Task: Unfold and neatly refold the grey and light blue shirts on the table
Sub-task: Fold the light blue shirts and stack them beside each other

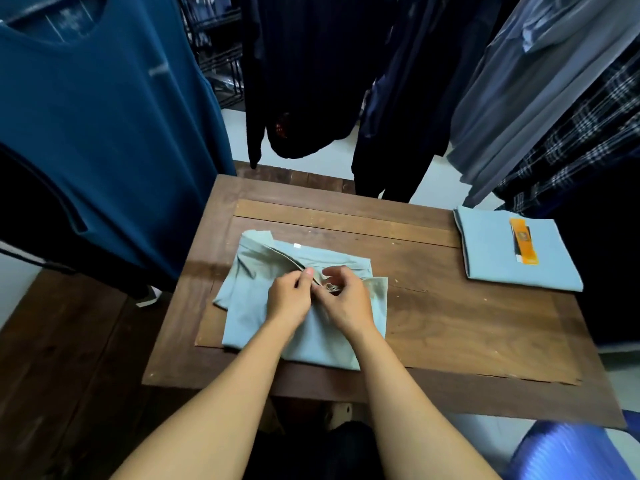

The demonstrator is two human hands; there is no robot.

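Grey shirt (249,306) soft, light, floppy; left hand (290,296) and right hand (347,301) pinch its collar (290,259); likely best gripped at shoulder corners.

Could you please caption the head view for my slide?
At a wooden table, the left hand and right hand pinch the grey shirt; the folded light blue shirt lies apart.

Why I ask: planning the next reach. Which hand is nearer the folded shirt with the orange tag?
Right. The right hand grips the grey shirt, left of the folded shirt across bare table; the left hand grips beside it, farther left.
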